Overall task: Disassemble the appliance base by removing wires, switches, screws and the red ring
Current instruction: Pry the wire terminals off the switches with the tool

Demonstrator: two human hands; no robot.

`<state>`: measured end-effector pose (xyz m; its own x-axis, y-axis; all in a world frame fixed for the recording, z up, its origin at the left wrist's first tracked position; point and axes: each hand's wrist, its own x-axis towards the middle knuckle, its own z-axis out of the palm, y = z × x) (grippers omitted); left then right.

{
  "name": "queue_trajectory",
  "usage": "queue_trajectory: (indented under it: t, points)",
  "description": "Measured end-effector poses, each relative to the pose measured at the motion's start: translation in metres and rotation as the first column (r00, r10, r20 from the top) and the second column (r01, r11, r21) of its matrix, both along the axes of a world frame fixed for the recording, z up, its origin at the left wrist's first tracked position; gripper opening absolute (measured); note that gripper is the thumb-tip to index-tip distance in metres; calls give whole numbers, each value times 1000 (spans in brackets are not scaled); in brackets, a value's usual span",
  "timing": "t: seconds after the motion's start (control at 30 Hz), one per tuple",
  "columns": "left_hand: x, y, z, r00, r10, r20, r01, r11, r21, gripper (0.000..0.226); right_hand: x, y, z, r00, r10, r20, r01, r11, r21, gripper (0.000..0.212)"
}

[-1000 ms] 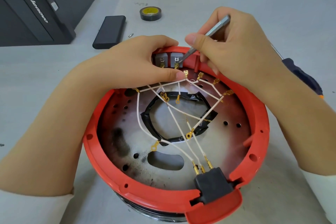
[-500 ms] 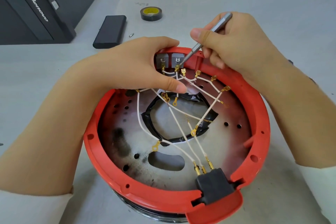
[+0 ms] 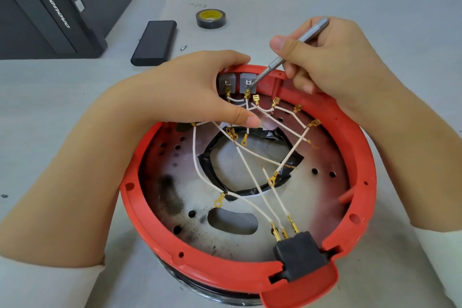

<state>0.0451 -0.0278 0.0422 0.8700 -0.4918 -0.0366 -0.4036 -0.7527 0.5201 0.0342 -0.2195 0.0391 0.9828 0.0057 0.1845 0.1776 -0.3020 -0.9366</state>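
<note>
The round appliance base lies upside down, a red ring [image 3: 360, 165] around a scorched metal plate [image 3: 162, 182]. White wires [image 3: 250, 157] with gold terminals run from a black connector block [image 3: 298, 255] at the near rim to two grey switches [image 3: 237, 82] at the far rim. My left hand [image 3: 190, 92] grips the far rim beside the switches, thumb lying over the wires. My right hand [image 3: 332, 65] pinches a slim grey metal screwdriver [image 3: 295, 47], whose tip touches the right switch's terminal.
On the grey table beyond the base lie a black rectangular case [image 3: 155, 42], a small loose bit [image 3: 183, 47] and a roll of black tape [image 3: 211, 18]. A dark Lenovo computer tower [image 3: 57, 7] stands at the far left.
My left thumb has slid down off the wires it was pressing, and several loose terminals now hang lower. The screwdriver tip stays at the right switch while my right hand has lifted slightly.
</note>
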Motion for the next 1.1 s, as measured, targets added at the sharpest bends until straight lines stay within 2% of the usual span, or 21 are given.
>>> queue_trajectory:
  t: [0.17,0.27,0.37,0.47,0.6,0.67,0.9,1.03,1.1]
  points:
    - [0,0,0,1000,0,-6,0,1000,-3,102,3,0,0,1000,14,-7,-14,1000,-17,23]
    - [0,0,0,1000,-2,-7,2,1000,-1,102,6,-2,2,996,54,-73,-55,998,-12,26]
    - [1,0,-1,1000,0,-23,0,1000,-4,102,9,-2,4,988,81,-128,-93,992,-85,31]
    - [1,0,-1,999,-1,-33,1,1000,-7,101,7,0,3,994,78,-76,-85,993,-86,28]
    - [0,0,0,1000,3,-31,-3,1000,-5,100,0,1,-4,997,20,73,-20,1000,-13,24]
    - [0,-1,0,1000,5,-31,-5,1000,-2,99,0,1,-5,994,4,111,3,998,-58,24]
    - [-1,0,0,1000,13,-28,-13,1000,4,97,-1,3,-5,992,40,121,-12,974,-224,25]
    - [-1,0,-1,1000,18,-25,-18,1000,3,98,-2,2,-5,990,3,143,10,996,-85,27]
    - [-1,0,-1,1000,20,-20,-19,1000,5,99,-1,2,-5,989,-4,148,20,995,-103,26]
